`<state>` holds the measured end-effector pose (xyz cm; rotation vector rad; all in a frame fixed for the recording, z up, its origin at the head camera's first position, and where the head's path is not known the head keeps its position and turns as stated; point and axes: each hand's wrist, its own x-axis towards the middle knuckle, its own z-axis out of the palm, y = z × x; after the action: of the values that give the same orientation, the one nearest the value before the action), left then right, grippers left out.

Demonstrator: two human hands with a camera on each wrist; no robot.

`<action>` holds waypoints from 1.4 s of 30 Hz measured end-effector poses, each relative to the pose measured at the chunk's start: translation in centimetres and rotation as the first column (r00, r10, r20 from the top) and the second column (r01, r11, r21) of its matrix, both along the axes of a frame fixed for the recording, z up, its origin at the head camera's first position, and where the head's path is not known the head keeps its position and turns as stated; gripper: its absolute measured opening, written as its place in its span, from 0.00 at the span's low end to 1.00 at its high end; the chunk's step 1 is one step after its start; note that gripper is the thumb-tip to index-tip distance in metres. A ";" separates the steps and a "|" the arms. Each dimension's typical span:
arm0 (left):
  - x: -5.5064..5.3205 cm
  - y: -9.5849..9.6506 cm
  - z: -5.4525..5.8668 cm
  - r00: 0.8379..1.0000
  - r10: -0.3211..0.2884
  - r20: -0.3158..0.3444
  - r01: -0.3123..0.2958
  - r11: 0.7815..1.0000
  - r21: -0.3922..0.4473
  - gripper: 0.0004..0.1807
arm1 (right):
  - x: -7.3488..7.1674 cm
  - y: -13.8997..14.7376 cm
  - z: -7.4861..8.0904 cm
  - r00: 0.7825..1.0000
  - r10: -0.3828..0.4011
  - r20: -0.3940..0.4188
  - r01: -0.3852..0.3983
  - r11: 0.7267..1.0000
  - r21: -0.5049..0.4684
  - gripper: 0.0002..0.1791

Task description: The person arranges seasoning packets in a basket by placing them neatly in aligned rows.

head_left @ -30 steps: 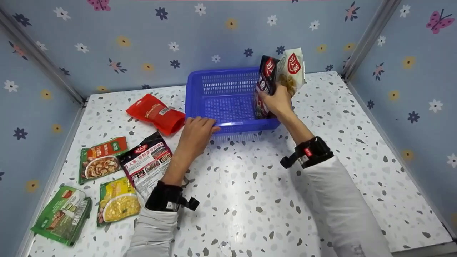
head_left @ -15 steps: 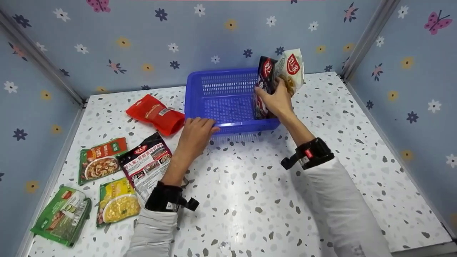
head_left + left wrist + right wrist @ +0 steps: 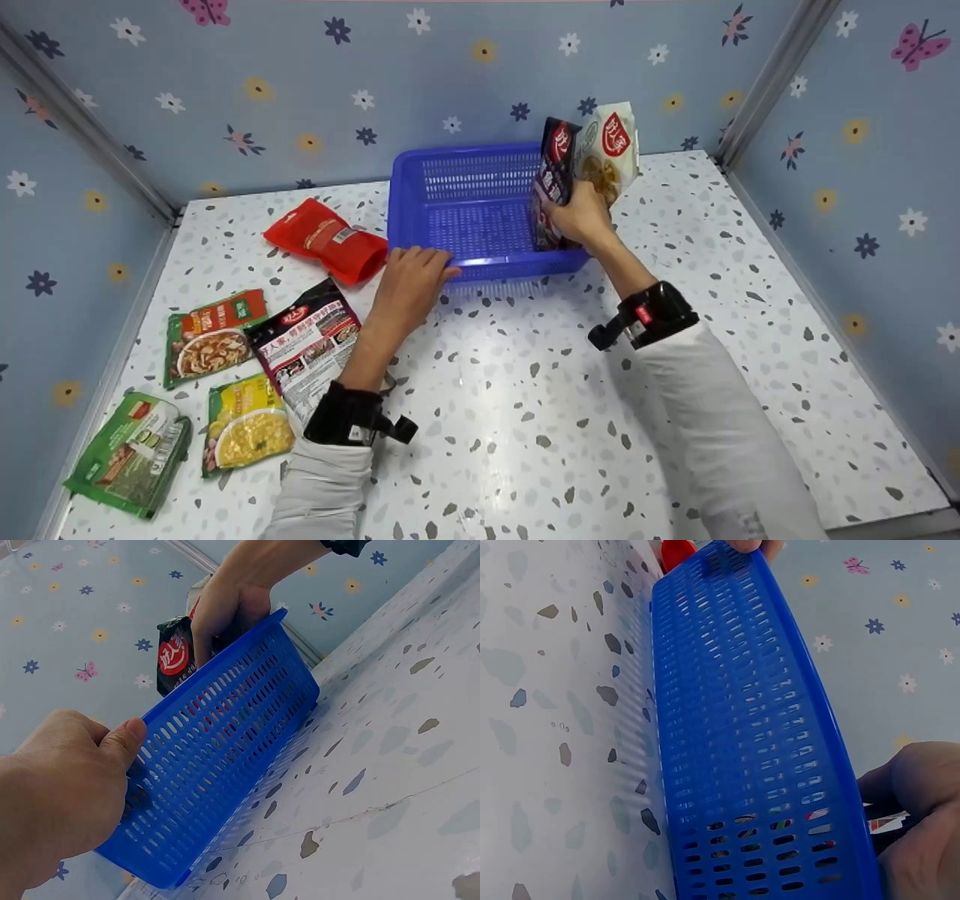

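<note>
My left hand [image 3: 412,289] grips the front-left corner of a blue plastic basket [image 3: 510,264], its thumb on the rim in the left wrist view. At the basket's right end, my right hand [image 3: 585,217] pinches a black seasoning pouch [image 3: 559,150] standing upright inside, thumb on its left face. A white pouch [image 3: 611,146] with a red logo leans beside it, against the back of my right fingers. In the left wrist view, the right hand [image 3: 229,611] reaches over the basket's wall [image 3: 217,757]. Its fingertips are hidden between the pouches.
Left of the basket lie a red pouch [image 3: 330,238], a black-and-white pouch [image 3: 315,341], an orange-green packet [image 3: 214,337], a yellow packet [image 3: 251,424] and a green packet [image 3: 131,454]. The speckled tabletop [image 3: 510,420] is bounded by flowered panels [image 3: 300,90].
My right fingers lifted and spread on the pouches half a second ago; now they have come down lower around the black pouch. My left hand and the basket have stayed put.
</note>
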<state>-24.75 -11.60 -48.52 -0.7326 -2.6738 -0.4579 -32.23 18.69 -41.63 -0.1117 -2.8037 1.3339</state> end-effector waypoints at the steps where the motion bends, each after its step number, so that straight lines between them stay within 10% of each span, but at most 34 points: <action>1: 0.0 0.0 0.0 1.000 0.000 0.003 0.000 1.000 0.001 0.21 | 0.0 0.0 0.0 1.000 0.001 0.014 -0.002 1.000 0.015 0.28; 11: 0.0 0.1 0.2 1.000 0.003 0.006 -0.003 1.000 -0.003 0.20 | -0.5 -0.5 0.2 0.999 -0.031 -0.017 0.033 0.982 0.183 0.23; 42: -0.1 -0.1 0.1 1.000 -0.002 0.005 0.002 1.000 0.010 0.20 | -0.6 -0.3 -0.3 0.999 -0.031 -0.017 0.033 0.985 0.171 0.21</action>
<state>-24.83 -11.73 -48.47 -0.7321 -2.6737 -0.4740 -32.79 18.40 -41.98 -0.1404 -2.8756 1.0762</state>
